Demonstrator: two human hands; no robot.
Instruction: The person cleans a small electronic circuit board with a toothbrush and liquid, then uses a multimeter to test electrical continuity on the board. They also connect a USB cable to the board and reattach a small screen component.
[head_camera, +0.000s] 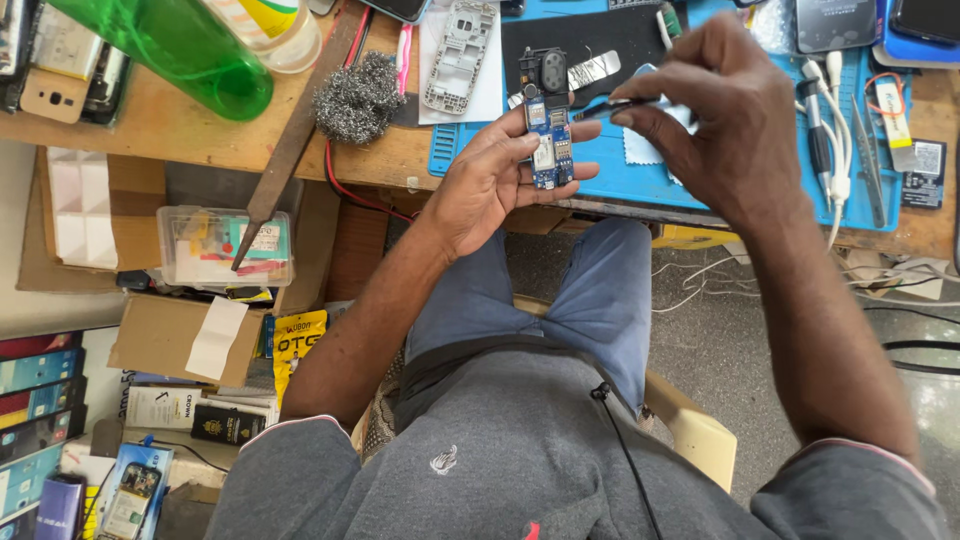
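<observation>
Centre top of the frame, the left hand cradles a bare phone board; the right hand pinches tweezers to it. Casing lies off; reassembly remains.

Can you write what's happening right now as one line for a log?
left hand: holds small blue circuit board | right hand: holds thin dark tool, tip near board | under: blue mat

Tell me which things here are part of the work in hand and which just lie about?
In hand:
left hand holding the blue circuit board
right hand with a thin dark tool

Lying about:
green bottle
steel wool
white phone frame
white cables
</observation>
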